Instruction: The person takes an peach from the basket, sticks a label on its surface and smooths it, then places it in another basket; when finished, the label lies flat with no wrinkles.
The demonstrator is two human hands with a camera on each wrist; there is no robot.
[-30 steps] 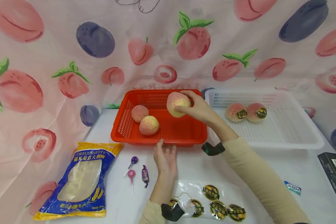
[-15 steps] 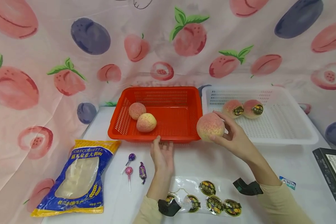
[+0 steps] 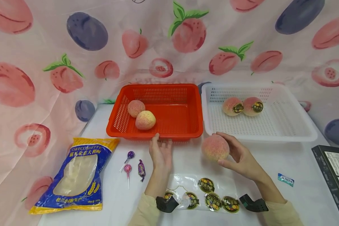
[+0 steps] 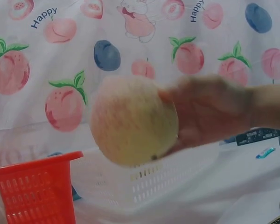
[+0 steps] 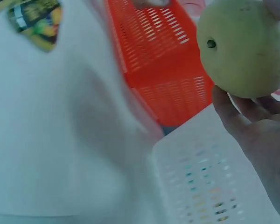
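Observation:
My right hand (image 3: 243, 158) grips a pink and yellow peach (image 3: 215, 147) over the table, in front of the gap between the two baskets. In the right wrist view the yellow underside of this peach (image 5: 245, 49) shows a small dark pit. My left hand (image 3: 161, 155) rests palm up against the front rim of the red basket (image 3: 196, 133), its thumb at the rim and its fingers just beneath. Two peaches (image 3: 145, 120) lie at the left in that basket. Two more peaches with black and gold stickers (image 3: 252, 106) sit in the white basket (image 3: 305, 131).
A clear sheet of round black and gold stickers (image 3: 206, 184) lies at the front. To the left are a blue pasta bag (image 3: 76, 179), lollipops (image 3: 127, 169) and a purple wrapped candy (image 3: 141, 169). A small blue-green packet (image 3: 286, 179) and a black box (image 3: 334, 175) lie at the right.
My right hand has carried the peach out from over the red basket, rightward and toward me. My left hand stays at the red basket's rim. The head view has tilted down slightly.

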